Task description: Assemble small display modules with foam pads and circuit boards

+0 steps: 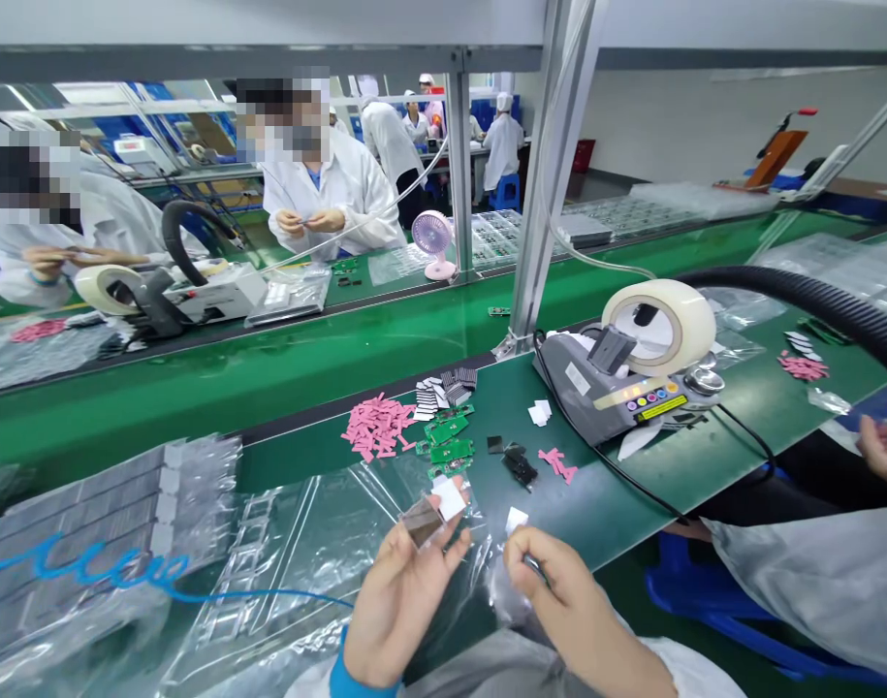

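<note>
My left hand (406,591), a blue band round its wrist, holds a small thin rectangular panel (423,522), dark and see-through, between thumb and fingers. A white square tab (450,498) sits at the panel's upper right, by the fingertips. Just to the right, my right hand (552,582) is closed in a pinch, and a small white piece (517,520) sticks up from its fingertips. The two hands are apart. Under them lies clear plastic sheeting (319,523). Beyond my left hand is a group of green circuit boards (450,451).
Pink pieces (377,427), black pieces (520,465) and white squares (540,413) lie on the green bench. A tape dispenser (632,378) with a black cable stands at right. Trays of panels (115,523) and a coiled blue cord (115,572) are at left. A co-worker's sleeve (813,562) is close at right.
</note>
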`<state>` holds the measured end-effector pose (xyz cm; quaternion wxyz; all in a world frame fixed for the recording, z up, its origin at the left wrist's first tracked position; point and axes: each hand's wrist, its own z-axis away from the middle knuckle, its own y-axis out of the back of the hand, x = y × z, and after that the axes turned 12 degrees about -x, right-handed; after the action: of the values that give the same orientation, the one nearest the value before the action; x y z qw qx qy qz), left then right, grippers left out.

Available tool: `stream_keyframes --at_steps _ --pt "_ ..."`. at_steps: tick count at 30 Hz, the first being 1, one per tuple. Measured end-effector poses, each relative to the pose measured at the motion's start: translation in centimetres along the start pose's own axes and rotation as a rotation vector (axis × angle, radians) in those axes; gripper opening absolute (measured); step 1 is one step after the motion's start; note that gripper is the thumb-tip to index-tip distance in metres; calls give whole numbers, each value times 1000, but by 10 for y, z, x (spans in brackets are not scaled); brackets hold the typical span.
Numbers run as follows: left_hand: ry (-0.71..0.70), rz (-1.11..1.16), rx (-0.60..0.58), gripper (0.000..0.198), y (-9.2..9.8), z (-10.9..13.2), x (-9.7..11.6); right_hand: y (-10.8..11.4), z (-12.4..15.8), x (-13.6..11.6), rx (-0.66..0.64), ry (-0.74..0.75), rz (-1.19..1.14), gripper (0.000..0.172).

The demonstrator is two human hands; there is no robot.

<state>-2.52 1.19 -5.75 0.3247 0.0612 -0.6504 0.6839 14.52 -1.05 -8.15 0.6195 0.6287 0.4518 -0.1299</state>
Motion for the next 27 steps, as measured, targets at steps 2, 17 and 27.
stream_keyframes --at_steps 2,17,27 --pt "-21 -7 9 28 2 1 5 -13 3 16 -14 -33 74 26" --pt "8 -66 -256 28 -24 20 3 24 -43 143 105 -266 452 21" --pt "54 -270 -281 32 -41 28 11 64 -31 70 220 3 240 23"
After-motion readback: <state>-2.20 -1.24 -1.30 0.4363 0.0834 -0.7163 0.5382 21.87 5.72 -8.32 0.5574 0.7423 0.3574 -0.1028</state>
